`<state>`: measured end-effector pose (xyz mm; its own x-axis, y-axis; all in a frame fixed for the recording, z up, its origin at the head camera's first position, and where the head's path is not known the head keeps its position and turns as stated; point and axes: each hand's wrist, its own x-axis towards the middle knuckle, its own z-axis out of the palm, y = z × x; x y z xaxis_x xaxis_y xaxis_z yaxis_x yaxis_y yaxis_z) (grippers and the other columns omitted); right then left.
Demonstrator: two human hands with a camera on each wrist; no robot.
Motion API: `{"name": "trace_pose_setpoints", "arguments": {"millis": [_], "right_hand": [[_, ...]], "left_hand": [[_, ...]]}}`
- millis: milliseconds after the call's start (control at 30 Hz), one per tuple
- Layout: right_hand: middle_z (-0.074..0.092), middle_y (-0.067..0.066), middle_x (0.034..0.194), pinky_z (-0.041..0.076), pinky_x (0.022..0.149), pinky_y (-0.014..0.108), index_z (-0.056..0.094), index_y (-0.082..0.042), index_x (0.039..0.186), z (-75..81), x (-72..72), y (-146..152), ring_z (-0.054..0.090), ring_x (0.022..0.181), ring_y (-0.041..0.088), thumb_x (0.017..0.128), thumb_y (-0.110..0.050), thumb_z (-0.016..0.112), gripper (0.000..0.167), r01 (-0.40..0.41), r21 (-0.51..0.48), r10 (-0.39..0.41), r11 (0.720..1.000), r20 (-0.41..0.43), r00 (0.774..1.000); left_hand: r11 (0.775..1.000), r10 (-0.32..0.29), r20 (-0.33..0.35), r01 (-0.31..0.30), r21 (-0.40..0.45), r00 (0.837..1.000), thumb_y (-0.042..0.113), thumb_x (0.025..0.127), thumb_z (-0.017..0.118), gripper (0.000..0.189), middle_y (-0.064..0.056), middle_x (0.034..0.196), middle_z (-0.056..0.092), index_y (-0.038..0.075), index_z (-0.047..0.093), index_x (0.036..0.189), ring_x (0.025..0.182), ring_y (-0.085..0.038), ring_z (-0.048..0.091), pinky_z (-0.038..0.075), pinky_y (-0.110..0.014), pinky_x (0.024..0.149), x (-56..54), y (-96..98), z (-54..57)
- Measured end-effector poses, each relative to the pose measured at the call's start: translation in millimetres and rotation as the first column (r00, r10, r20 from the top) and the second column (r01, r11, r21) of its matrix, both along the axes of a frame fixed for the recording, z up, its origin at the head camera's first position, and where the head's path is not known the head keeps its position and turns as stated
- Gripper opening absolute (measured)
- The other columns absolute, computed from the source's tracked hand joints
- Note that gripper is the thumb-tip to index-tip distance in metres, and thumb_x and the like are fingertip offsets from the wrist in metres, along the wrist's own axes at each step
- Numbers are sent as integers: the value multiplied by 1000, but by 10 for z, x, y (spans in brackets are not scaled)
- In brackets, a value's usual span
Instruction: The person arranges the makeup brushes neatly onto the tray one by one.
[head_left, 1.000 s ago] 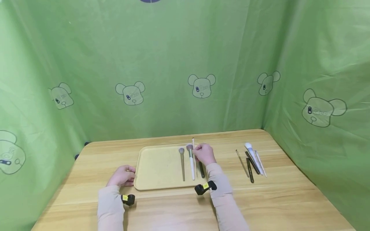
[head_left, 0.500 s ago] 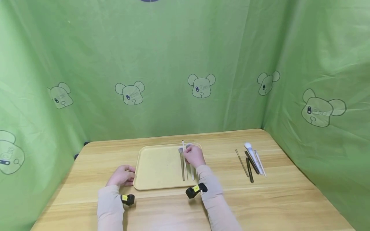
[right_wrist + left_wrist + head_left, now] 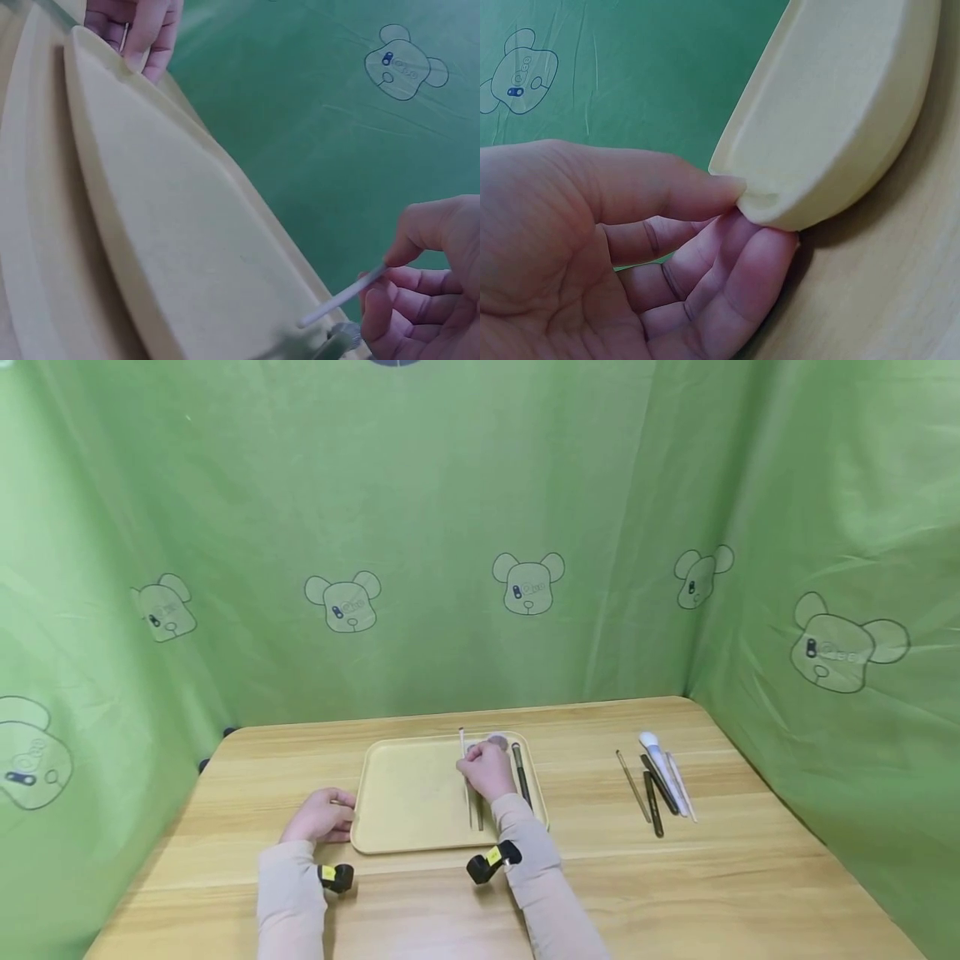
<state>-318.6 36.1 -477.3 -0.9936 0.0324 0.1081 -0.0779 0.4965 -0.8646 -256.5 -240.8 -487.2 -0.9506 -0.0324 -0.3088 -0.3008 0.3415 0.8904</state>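
Note:
My left hand (image 3: 318,817) pinches the left rim of the pale yellow tray (image 3: 405,797); in the left wrist view the thumb (image 3: 682,191) lies on the rim and the other fingers curl under it. Over the tray's right half, my right hand (image 3: 487,772) pinches a slim, light-handled makeup brush (image 3: 463,745) between thumb and fingers, its small dark tip pointing to the back. The pale handle (image 3: 341,300) slants over the tray in the right wrist view. Beside that hand lie a black-handled brush (image 3: 522,777) and a fluffy grey brush head (image 3: 498,742); the hand partly covers a brown-handled brush (image 3: 480,814).
Several more brushes lie on the wooden table (image 3: 420,910) to the right of the tray: a large white-tipped one (image 3: 652,747), dark ones (image 3: 654,806), a thin brown one (image 3: 633,787) and a thin white one (image 3: 682,789). Green curtains (image 3: 420,485) surround the table.
My right hand has carried the slim brush leftward across the tray, past the two fluffy brushes, uncovering the black-handled brush. The left hand has stayed on the rim.

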Motion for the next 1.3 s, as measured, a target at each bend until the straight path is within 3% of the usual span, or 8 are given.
{"name": "trace_pose_setpoints", "arguments": {"millis": [267,467,700,967,1300], "right_hand": [[67,8,74,51,65,29,65,-5,78,-79,-39,-36,58,66,17,74,-10,71,9,48,83,-44,995,-51,998],[68,9,74,52,70,35,66,-5,75,-142,-48,-47,58,66,19,72,-6,68,4,43,129,-29,991,-110,994],[67,8,70,52,66,34,64,-4,72,-141,-26,-74,57,63,19,71,-3,67,4,51,176,-18,983,-189,982],[56,4,61,46,59,31,51,-8,65,-149,-22,-117,50,58,17,71,3,69,22,98,265,-35,959,-235,971],[52,2,57,44,44,26,51,-7,77,-148,28,-210,50,50,15,77,2,64,16,72,333,-14,940,-172,985]], "left_hand": [[1000,9,-5,-9,6,1000,-4,87,55,28,-11,81,64,-11,52,114,66,-15,62,59,-30,62,-6,30,-4],[1000,15,0,-15,20,1000,-5,86,55,27,-11,80,63,-11,52,112,65,-16,61,59,-29,60,1,51,-18],[1000,12,-2,-12,27,1000,-4,86,55,28,-10,80,62,-11,51,113,65,-16,61,59,-29,61,-17,43,-31],[1000,10,8,-10,21,1000,-4,87,56,28,-10,78,62,-11,51,114,65,-16,61,59,-29,60,-37,18,-45],[1000,19,3,-19,13,1000,-4,87,56,28,-9,78,61,-11,52,113,65,-15,60,59,-29,60,-26,2,-39]]}}
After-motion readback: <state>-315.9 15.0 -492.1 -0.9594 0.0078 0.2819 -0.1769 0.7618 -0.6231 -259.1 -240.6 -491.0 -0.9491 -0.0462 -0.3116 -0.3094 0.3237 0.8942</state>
